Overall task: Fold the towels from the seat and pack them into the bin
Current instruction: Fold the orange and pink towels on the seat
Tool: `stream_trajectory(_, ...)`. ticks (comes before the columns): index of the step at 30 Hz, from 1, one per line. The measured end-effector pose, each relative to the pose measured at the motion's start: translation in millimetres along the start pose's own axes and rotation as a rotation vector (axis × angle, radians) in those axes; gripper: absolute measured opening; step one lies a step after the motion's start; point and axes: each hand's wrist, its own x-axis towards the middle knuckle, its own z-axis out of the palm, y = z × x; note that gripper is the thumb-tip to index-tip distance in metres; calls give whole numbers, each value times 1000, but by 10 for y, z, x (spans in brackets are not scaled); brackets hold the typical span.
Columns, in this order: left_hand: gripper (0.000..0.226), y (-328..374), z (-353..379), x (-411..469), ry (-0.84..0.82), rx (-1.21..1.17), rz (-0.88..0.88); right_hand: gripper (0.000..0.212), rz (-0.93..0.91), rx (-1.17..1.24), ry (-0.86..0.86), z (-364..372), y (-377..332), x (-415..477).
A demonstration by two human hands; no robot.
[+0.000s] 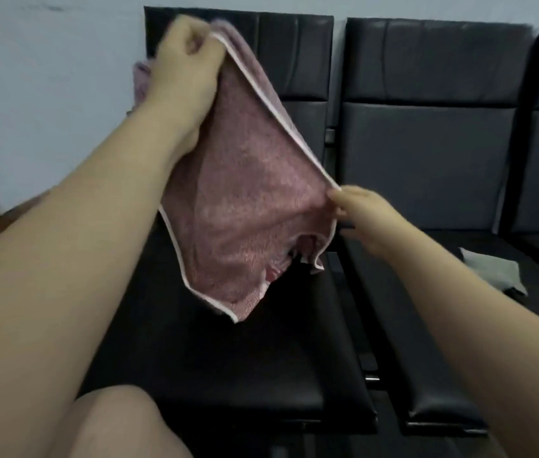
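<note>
Towel (245,200): pink terry, nubbly pile, thin white piping along its hems. Held in the air, clear of the cushion below.

- Left hand (185,57): fingers curled into a fist round the bunched top corner, raised high before the backrest.
- Right hand (357,213): thumb and fingertips pinch the piped hem at the right corner, lower down; the edge between the two hands is drawn taut and straight.
- Body of the cloth: hangs as a rough diamond, doubled in soft layers, the lowest corner pointing down, the bottom hem rippled and loose.
- Seat (228,375): black, smooth, padded, leather-like, squared panels with stitched seams; directly under the hanging cloth.
- Next seat (427,153): same make, to the right; grey cloth (493,272), flat and crumpled, lies near its right edge.
- Wall (46,94): pale, plain, behind the backrests.
- Knee (112,424): bare, at the bottom edge.
</note>
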Motion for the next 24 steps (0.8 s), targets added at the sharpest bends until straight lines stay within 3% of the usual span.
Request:
stream_trajectory(3,13,-148,150,-318,-324,271,-126,5,334,-184,-75,93,613,-98)
stream_trajectory(5,10,-288,211,-377,-425,375,-191,5,413,-298,-93,162,818,-114)
stream_trajectory(8,8,-369,344,-498,-577,437,-227,5,342,-399,-94,257,848,-62)
stream_trajectory(10,9,-385,458,-559,-690,442,-209,38,247,-484,-96,279,839,18)
stream_trajectory(12,12,-417,585,-582,-785,426,-179,72,178,-500,-263,299,799,21)
stream_trajectory(13,15,-445,659,-603,-828,374,-167,76,163,-435,-369,325,773,0)
stream_trajectory(15,31,-558,790,-640,-847,255,-166,55,165,-232,-449,379,762,-18)
stream_trajectory(18,62,-897,764,-690,-761,304,-232,30,198,-78,-232,388,773,49)
stream_trajectory(22,85,-1444,306,-922,-756,666,-631,36,254,-259,-21,259,851,249)
stream_trajectory(24,93,-1548,55,-1050,-835,881,-860,45,252,-204,-74,230,864,337)
